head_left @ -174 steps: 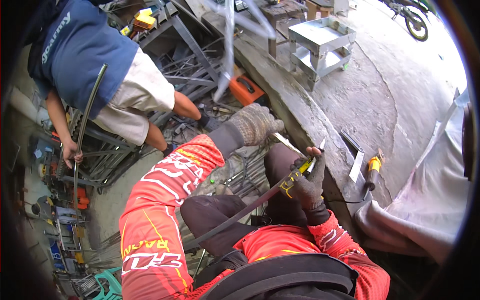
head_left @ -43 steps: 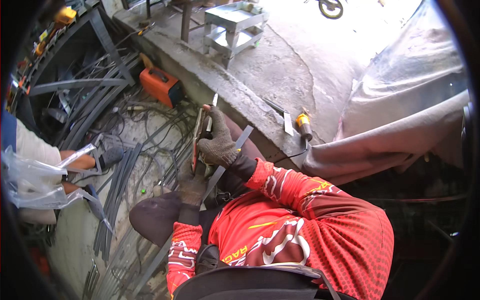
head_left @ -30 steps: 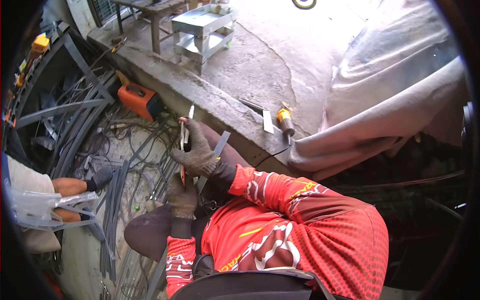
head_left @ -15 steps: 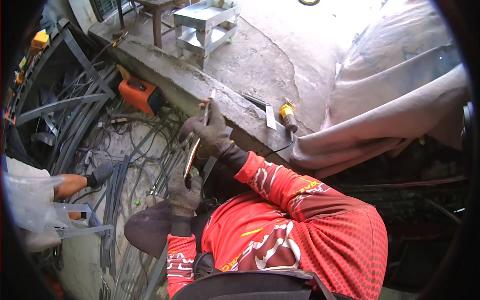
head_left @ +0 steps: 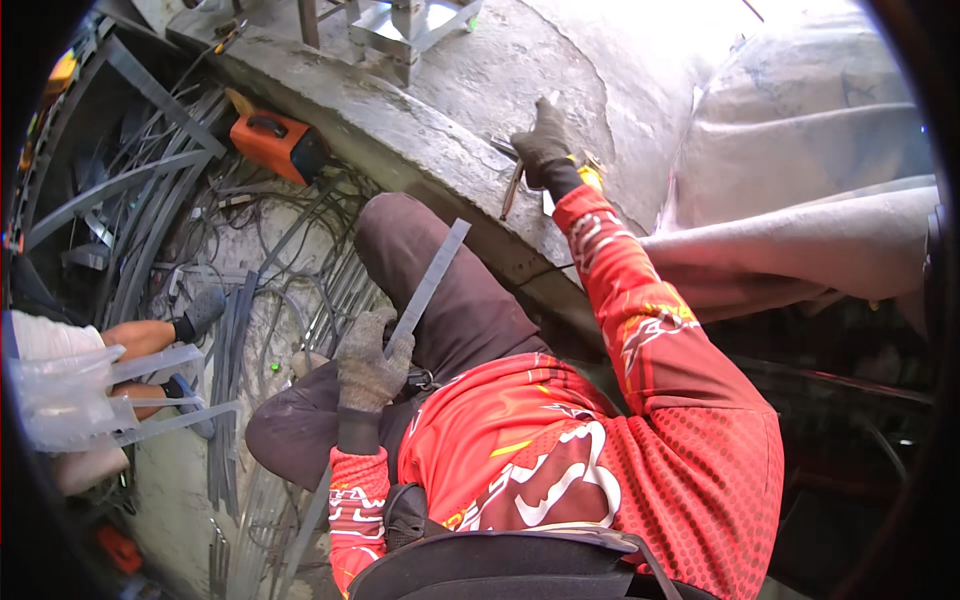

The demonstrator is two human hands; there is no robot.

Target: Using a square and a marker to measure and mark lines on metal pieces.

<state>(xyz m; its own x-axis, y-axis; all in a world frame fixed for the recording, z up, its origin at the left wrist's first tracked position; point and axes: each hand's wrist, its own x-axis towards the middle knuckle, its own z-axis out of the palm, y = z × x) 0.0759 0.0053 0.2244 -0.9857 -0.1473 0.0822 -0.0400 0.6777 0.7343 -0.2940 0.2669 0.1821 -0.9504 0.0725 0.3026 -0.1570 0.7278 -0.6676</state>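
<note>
My gloved left hand (head_left: 370, 360) is closed around the lower end of a flat grey metal strip (head_left: 432, 282), which slants up over my knee. Out on the concrete ledge, my gloved right hand (head_left: 543, 143) is at arm's length with its fingers bent. A slender brownish piece (head_left: 511, 192) sticks out beside that palm, seemingly in its grasp; its kind is unclear. Beneath the right wrist, a yellow corded power tool (head_left: 590, 178) is mostly hidden. Also partly covered by this hand is a metal square, whose pale blade (head_left: 548, 204) shows below it.
An orange box-shaped machine (head_left: 278, 145) stands against the ledge (head_left: 400, 130), among tangled cables. Long metal strips (head_left: 232, 390) lie on the floor at left, near another person's hand (head_left: 140, 338). A metal stand (head_left: 410, 40) is at the back; a grey cloth (head_left: 800, 150) drapes at right.
My right hand has left the strip and reached right and away to the ledge, over the power tool and square. My left hand keeps hold of the strip, now turned with its flat face up.
</note>
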